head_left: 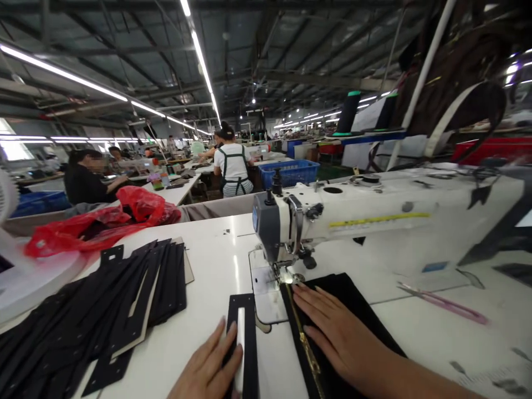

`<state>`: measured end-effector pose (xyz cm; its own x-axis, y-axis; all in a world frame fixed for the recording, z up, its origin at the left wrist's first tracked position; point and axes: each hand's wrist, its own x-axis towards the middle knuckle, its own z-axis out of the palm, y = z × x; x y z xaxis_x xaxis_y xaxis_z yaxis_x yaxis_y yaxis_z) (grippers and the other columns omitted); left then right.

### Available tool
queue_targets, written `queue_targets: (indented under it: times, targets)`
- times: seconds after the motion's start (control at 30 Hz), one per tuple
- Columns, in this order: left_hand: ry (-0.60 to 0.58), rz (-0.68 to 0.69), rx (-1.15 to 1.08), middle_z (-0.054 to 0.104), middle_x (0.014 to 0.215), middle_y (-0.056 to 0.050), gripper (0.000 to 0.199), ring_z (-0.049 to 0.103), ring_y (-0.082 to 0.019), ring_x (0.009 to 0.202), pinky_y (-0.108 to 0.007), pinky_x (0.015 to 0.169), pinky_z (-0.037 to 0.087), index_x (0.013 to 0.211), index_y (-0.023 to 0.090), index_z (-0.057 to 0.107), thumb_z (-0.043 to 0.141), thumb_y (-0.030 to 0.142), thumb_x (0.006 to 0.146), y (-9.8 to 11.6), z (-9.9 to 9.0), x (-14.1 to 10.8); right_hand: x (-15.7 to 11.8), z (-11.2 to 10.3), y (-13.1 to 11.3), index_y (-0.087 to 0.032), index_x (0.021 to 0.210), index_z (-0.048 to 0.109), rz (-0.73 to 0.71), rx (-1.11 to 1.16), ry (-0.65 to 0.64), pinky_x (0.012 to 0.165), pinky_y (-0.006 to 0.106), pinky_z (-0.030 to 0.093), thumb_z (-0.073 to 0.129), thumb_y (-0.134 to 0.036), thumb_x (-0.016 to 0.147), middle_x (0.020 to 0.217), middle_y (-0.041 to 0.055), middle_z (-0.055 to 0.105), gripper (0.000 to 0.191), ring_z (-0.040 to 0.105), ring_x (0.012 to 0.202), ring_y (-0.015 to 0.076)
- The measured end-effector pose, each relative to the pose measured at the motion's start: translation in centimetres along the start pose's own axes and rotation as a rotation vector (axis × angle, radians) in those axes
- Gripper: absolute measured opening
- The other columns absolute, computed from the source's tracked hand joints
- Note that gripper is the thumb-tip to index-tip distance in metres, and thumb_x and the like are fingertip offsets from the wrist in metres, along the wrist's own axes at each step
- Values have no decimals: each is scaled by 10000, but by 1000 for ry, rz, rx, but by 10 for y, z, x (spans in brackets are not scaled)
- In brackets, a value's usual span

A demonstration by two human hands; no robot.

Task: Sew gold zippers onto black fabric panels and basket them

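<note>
Some black fabric (352,296) invisible beneath the right hand (334,332).

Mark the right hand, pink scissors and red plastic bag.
Right hand (338,330): head view, back of hand.
Pink scissors (451,305): head view, handle.
Red plastic bag (102,224): head view, crumpled middle.

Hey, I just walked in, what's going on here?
The person's right hand lies on black fabric with a gold zipper, its far end at the stitching area of a white sewing machine. Their left hand touches a narrow black strip with a pale lengthwise stripe. Flat black pieces lie heaped farther left.
</note>
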<state>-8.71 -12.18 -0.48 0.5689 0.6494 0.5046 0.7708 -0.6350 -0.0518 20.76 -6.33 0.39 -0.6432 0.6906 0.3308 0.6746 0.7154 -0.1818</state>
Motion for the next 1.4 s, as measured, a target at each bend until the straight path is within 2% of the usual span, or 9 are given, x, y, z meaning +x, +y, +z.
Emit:
queue_targets:
  times: [0.17, 0.27, 0.37, 0.53, 0.67, 0.87, 1.0, 1.17, 1.4]
  targets:
    - [-19, -46, -238, 657, 1079, -40, 361, 628, -170, 967, -281, 814, 539, 1169, 273, 563, 372, 136, 894, -9, -14, 30, -1, -2, -11, -107, 1308, 449, 15, 39, -1, 1038, 471, 328, 406, -184, 894, 1364, 120, 405, 423, 365, 1268, 240]
    - [67, -125, -268, 659, 1069, -43, 350, 640, -160, 941, -279, 810, 543, 1162, 246, 568, 379, 121, 895, 0, -18, 49, -2, -6, -14, -78, 1327, 412, -1, 24, -68, 1037, 476, 321, 362, -167, 903, 1383, 129, 366, 436, 332, 1284, 239]
    - [142, -112, -228, 618, 1166, -69, 346, 615, -176, 1018, -306, 879, 514, 1203, 212, 539, 391, 135, 900, 21, -6, 67, -3, -10, -14, -74, 1352, 367, -28, 0, -100, 1050, 467, 296, 340, -168, 910, 1406, 125, 325, 452, 284, 1306, 231]
    - [21, -2, -92, 652, 1091, -115, 336, 635, -206, 982, -352, 854, 534, 1065, 144, 617, 379, 52, 847, 48, 19, 91, -3, -14, -14, -78, 1356, 364, -52, 17, -96, 1070, 436, 274, 344, -111, 884, 1415, 140, 312, 474, 257, 1318, 213]
    - [-27, 27, -65, 659, 1067, -106, 325, 616, -218, 1017, -407, 907, 500, 1030, 155, 621, 373, 41, 853, 50, 22, 93, -1, -15, -13, -122, 1355, 378, -48, 66, -91, 1079, 435, 263, 368, -143, 893, 1420, 110, 319, 462, 259, 1319, 214]
    - [6, 81, -48, 577, 1209, -120, 319, 529, -218, 1143, -403, 945, 466, 1032, 181, 591, 290, 153, 931, 40, 37, 82, -2, -11, -7, -108, 1376, 333, -24, 122, -38, 1085, 408, 263, 367, -151, 894, 1421, 112, 323, 485, 275, 1316, 194]
    - [-54, 93, -38, 547, 1251, -108, 297, 482, -218, 1191, -396, 966, 452, 1009, 178, 580, 292, 172, 938, 34, 46, 81, 1, -12, -7, -71, 1354, 364, 40, 142, -47, 1045, 440, 325, 402, -143, 857, 1387, 140, 382, 504, 363, 1269, 244]
    - [-59, 199, -3, 592, 1194, -87, 281, 454, -223, 1218, -469, 1062, 306, 888, 180, 573, 298, 175, 946, 26, 39, 86, 6, -12, -8, -156, 1376, 346, 69, 172, -31, 1031, 462, 312, 376, -245, 907, 1377, 109, 412, 479, 381, 1246, 269]
    - [-53, 200, -35, 582, 1212, -64, 233, 475, -196, 1201, -367, 1063, 338, 1029, 213, 586, 384, 164, 924, 28, 29, 94, 6, -4, -5, -152, 1359, 356, 70, 201, 47, 1011, 468, 297, 370, -326, 924, 1346, 142, 433, 469, 387, 1224, 278]
